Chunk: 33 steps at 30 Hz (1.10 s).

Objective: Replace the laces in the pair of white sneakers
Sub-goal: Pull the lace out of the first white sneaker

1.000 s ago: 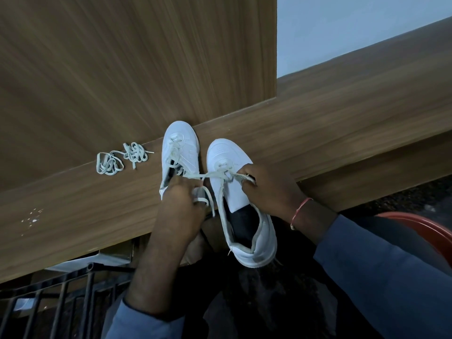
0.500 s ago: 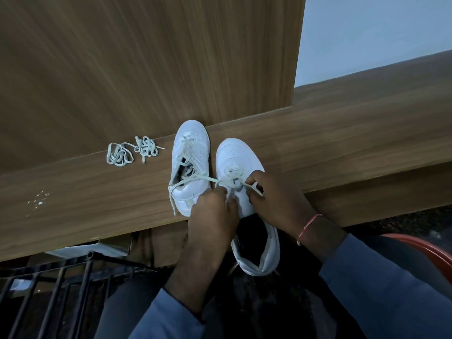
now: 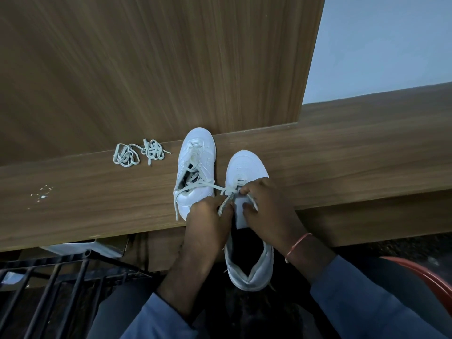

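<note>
I watch from afar as the fingers [image 3: 217, 204] of the left hand [image 3: 208, 218] curl round a pale lace [image 3: 227, 203], while the right hand [image 3: 267, 209] pinches the same lace at the lowest eyelets. Both forearms, in blue sleeves [image 3: 362, 304], reach forward with wrists close together, and a red thread [image 3: 297, 245] circles the right wrist. The half-laced sneaker [image 3: 245, 165] lies toe-away on the bench [image 3: 354, 167], its heel overhanging the front edge and its tongue bare. The other sneaker [image 3: 195, 160] stands just beside it to the left, loosely laced. Loose laces [image 3: 139, 155] are bundled further left.
</note>
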Tool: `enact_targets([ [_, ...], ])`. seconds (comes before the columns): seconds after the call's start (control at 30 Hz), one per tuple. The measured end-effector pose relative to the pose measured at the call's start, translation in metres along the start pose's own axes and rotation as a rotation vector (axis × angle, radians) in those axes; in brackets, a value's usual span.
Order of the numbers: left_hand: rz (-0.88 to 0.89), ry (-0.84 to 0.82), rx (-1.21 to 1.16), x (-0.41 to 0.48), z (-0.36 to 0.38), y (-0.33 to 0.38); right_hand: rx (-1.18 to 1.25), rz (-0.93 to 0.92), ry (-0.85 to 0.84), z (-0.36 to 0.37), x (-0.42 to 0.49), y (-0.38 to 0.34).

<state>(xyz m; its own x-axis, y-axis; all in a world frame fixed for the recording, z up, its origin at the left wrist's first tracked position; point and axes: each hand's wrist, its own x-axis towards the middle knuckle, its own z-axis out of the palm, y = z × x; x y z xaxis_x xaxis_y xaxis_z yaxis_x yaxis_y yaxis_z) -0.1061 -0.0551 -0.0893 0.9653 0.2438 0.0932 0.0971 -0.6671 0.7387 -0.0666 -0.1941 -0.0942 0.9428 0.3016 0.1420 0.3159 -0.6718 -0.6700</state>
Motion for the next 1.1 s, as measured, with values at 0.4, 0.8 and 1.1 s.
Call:
enact_targets([
  [0.4, -0.017, 0.085, -0.001, 0.009, 0.005, 0.001, 0.73, 0.26, 0.029, -0.037, 0.015, 0.008],
  [0.8, -0.049, 0.01, -0.113, 0.005, 0.004, 0.004, 1.564, 0.616, 0.541, -0.098, 0.024, 0.04],
  [1.1, 0.037, -0.019, -0.094, 0.008, 0.011, -0.004, 1.264, 0.294, 0.072, -0.05, 0.026, 0.01],
])
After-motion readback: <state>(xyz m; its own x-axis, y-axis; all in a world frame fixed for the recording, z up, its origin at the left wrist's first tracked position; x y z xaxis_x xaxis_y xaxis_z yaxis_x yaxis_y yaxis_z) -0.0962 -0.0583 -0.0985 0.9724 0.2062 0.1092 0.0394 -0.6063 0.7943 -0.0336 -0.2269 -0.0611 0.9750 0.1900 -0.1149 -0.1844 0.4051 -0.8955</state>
